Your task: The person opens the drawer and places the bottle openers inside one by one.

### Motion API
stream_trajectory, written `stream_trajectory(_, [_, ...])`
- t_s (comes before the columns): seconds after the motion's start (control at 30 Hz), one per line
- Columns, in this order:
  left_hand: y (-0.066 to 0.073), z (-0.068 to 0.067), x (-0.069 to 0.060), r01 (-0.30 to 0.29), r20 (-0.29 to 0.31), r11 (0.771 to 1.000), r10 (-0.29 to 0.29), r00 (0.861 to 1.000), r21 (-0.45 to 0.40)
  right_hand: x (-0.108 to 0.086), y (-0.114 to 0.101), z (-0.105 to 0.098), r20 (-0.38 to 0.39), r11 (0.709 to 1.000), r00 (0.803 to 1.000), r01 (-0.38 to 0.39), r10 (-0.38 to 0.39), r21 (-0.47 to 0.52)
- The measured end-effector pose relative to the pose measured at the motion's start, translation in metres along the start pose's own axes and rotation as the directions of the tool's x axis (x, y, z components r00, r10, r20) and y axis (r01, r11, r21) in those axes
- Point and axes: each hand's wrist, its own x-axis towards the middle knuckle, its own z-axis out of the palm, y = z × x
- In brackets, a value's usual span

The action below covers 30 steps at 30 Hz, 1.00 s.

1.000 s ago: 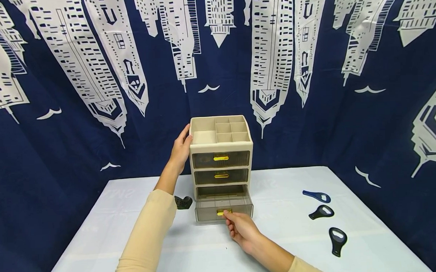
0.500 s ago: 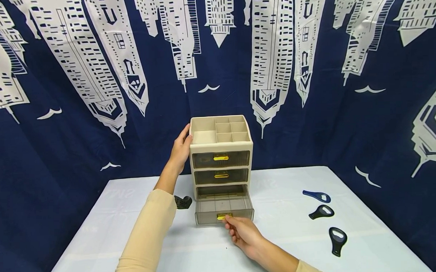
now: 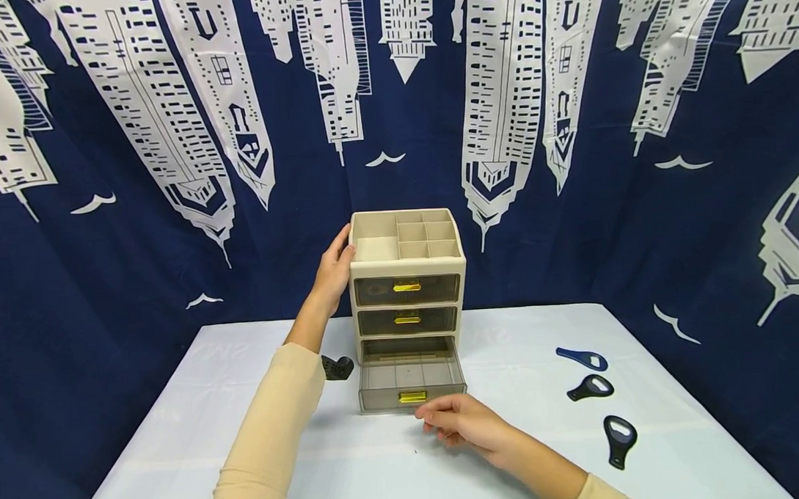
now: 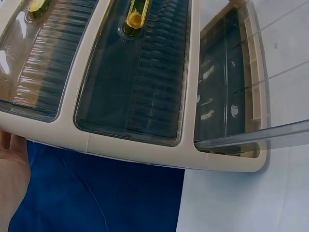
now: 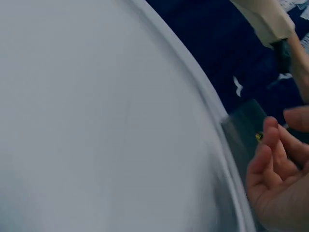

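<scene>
A cream drawer organizer (image 3: 408,264) stands upright on the table, with two dark clear-fronted drawers closed. Its bottom drawer (image 3: 413,377) is pulled out, and the divided inside looks bare. My left hand (image 3: 332,275) rests against the organizer's upper left side with its fingers extended; in the left wrist view only part of the left hand (image 4: 13,176) shows at the edge. Just right of the bottom drawer's gold handle (image 3: 413,397), my right hand (image 3: 468,423) holds nothing, its fingers loosely bent. The right wrist view shows that hand (image 5: 282,174) blurred.
On the right of the white table (image 3: 525,436) lie a blue bottle opener (image 3: 582,358), a black bottle opener (image 3: 591,387) and another black bottle opener (image 3: 620,441). A black object (image 3: 338,368), partly hidden by my left arm, is left of the organizer. A dark blue patterned curtain (image 3: 292,209) hangs behind.
The bottom drawer came out slightly farther toward me. My right hand let go of its handle and moved a little right. My left hand stayed on the organizer's side.
</scene>
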Motion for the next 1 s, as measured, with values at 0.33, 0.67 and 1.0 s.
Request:
stream_trajectory(0.33, [0.001, 0.000, 0.000, -0.002, -0.004, 1.000, 0.002, 1.000, 0.020, -0.022, -0.016, -0.061, -0.013, 0.974, 0.997, 0.073, -0.078, -0.215])
stream_trajectory(0.67, [-0.001, 0.002, -0.001, 0.009, -0.004, 1.000, -0.009, 1.000, 0.013, -0.047, -0.023, -0.111, -0.058, 0.980, 0.994, 0.077, -0.089, -0.183])
stream_trajectory(1.0, [0.007, 0.001, -0.004, 0.034, -0.001, 0.999, -0.034, 0.999, 0.025, -0.071, -0.023, -0.163, 0.009, 0.928, 0.993, 0.114, -0.119, -0.353])
